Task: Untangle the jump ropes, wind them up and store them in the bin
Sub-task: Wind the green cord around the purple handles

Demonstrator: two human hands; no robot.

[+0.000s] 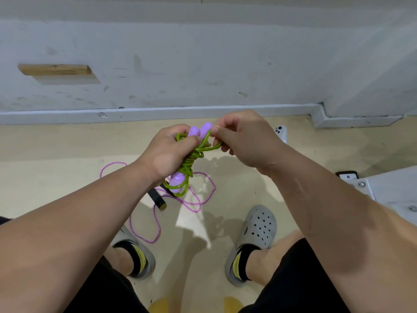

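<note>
A green jump rope (pixel 190 164) with light purple handles (pixel 200 129) is bundled in front of me, above the floor. My left hand (pixel 168 152) grips the bundle around its middle, handle tips poking out above the fist and below it. My right hand (pixel 242 138) pinches a green loop at the top of the bundle. A pink braided jump rope (pixel 155 222) lies loose on the floor below, with its black handle (pixel 158 198) partly hidden by my left forearm. No bin is in view.
My feet in grey clogs (pixel 259 227) stand on the beige floor either side of the pink rope. A grey wall with a baseboard (pixel 203 110) runs across ahead. A white panel with screws (pixel 388 190) is at right, a small white device (pixel 281 132) near the wall.
</note>
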